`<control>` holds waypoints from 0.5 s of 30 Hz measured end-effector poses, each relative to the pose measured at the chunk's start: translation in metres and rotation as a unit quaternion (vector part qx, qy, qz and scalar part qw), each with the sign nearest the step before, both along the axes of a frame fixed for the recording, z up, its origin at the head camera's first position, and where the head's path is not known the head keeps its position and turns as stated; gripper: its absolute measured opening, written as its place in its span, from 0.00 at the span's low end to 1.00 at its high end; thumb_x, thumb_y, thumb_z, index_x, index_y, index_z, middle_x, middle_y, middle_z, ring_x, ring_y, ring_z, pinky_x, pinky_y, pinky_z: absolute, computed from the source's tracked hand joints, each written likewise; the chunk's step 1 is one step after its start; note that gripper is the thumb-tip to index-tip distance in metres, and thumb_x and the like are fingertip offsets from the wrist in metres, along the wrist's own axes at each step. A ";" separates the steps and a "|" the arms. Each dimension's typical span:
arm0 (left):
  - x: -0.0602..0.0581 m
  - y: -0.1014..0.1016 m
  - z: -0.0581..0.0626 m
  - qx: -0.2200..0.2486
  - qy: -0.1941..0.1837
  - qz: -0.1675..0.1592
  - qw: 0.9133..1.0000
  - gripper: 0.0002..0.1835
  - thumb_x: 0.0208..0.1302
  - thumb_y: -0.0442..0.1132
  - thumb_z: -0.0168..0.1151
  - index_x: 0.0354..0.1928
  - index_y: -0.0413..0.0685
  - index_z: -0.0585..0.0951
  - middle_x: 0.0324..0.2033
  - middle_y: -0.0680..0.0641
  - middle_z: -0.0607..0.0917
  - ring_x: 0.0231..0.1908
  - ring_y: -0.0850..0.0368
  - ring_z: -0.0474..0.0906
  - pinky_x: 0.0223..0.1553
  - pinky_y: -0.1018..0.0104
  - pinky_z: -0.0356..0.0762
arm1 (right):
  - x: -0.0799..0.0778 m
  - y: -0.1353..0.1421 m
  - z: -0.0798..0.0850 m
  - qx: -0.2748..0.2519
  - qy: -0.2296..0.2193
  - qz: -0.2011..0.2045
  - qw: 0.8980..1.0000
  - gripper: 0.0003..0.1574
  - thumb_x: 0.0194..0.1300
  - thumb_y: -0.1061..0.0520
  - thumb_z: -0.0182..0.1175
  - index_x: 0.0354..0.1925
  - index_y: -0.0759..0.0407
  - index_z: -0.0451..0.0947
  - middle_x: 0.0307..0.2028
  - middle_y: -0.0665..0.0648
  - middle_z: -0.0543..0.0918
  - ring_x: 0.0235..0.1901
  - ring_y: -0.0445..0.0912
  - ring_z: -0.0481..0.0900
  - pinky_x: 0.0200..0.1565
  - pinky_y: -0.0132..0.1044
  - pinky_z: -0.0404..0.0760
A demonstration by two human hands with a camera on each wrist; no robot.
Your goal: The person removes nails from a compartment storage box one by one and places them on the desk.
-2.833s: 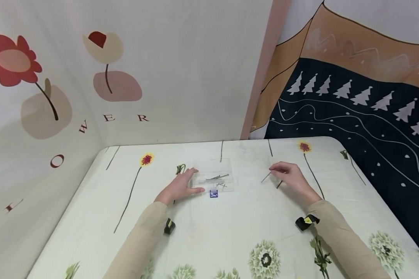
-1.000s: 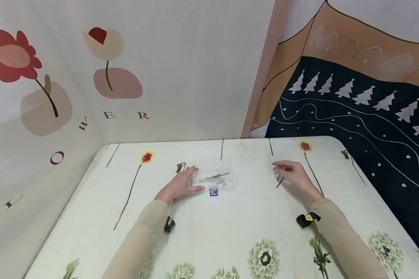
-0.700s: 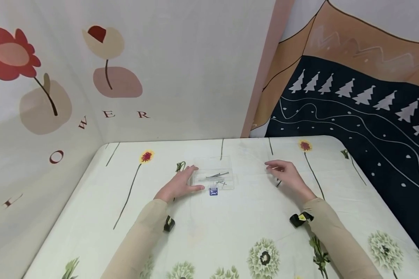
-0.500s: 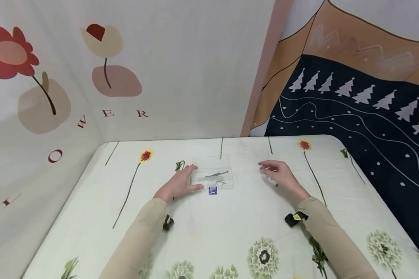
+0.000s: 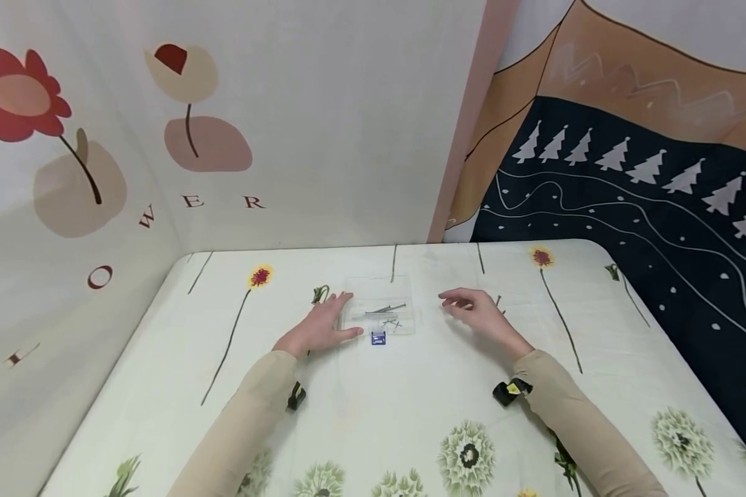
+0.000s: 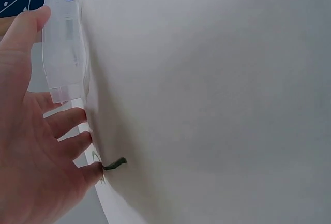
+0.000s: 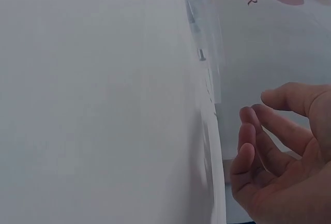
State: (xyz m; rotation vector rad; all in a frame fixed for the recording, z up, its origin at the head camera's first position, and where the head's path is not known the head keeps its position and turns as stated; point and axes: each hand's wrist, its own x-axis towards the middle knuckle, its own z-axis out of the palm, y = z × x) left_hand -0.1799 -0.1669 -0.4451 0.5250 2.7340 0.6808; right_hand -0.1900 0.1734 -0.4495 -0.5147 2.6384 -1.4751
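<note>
A clear plastic box [image 5: 363, 316] lies on the table with its lid [image 5: 376, 284] folded back and a blue clasp [image 5: 378, 337] at its front. Several nails [image 5: 385, 309] lie in one compartment; smaller metal pieces [image 5: 393, 323] lie in the front one. My left hand [image 5: 317, 330] spans the box's left end, fingers spread. In the left wrist view its thumb [image 6: 26, 27] rests against the box wall. To the right of the box hovers my right hand [image 5: 479, 317]. In the right wrist view, nothing shows between its loosely bent fingers [image 7: 247, 154] and thumb.
Just behind the right hand, a loose nail [image 5: 499, 300] lies on the flower-print tablecloth [image 5: 398, 393]. A white printed curtain [image 5: 336, 138] hangs along the back and left; a dark tree-patterned cloth [image 5: 622, 186] hangs at the right.
My right hand has moved left toward the box, away from the loose nails. The thin nail seen at its fingertips earlier is no longer there. My left hand stays at the box.
</note>
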 end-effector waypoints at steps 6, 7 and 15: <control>0.001 0.001 0.000 -0.002 0.003 -0.002 1.000 0.47 0.64 0.58 0.61 0.74 0.38 0.54 0.71 0.34 0.55 0.71 0.37 0.46 0.69 0.43 0.40 | 0.000 -0.012 0.001 -0.003 0.002 0.013 1.000 0.17 0.65 0.64 0.60 0.52 0.65 0.80 0.44 0.60 0.84 0.42 0.51 0.79 0.45 0.44 0.77; 0.001 0.001 0.000 -0.002 0.004 -0.002 1.000 0.46 0.64 0.58 0.60 0.73 0.37 0.54 0.71 0.34 0.55 0.71 0.36 0.46 0.69 0.43 0.41 | 0.000 -0.014 0.001 -0.005 0.003 0.016 1.000 0.17 0.65 0.64 0.60 0.52 0.65 0.80 0.44 0.61 0.84 0.42 0.51 0.79 0.46 0.45 0.77; 0.001 0.003 -0.002 -0.005 0.009 0.011 1.000 0.45 0.66 0.60 0.57 0.73 0.38 0.55 0.71 0.33 0.56 0.71 0.37 0.48 0.69 0.43 0.42 | -0.001 -0.031 0.000 0.005 0.003 0.034 0.999 0.18 0.66 0.63 0.59 0.54 0.63 0.80 0.53 0.62 0.80 0.51 0.56 0.75 0.49 0.49 0.76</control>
